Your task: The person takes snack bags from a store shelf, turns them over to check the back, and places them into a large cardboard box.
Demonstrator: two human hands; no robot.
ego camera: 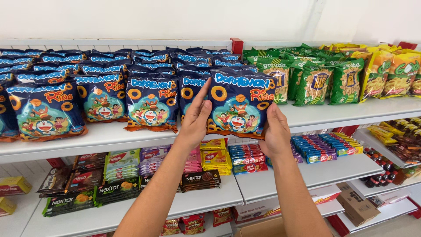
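Note:
A dark blue snack bag (239,103) with cartoon figures and orange rings printed on it stands upright at the front edge of the top white shelf (109,138). My left hand (195,118) grips its left side with fingers spread over the front. My right hand (275,131) holds its lower right corner. Rows of the same blue bags (151,103) fill the shelf to the left and behind.
Green snack bags (313,81) and yellow-orange bags (394,72) stand to the right on the same shelf. Lower shelves carry flat wafer and biscuit packs (118,171) and blue candy packs (313,147). A cardboard box (357,204) lies at the lower right.

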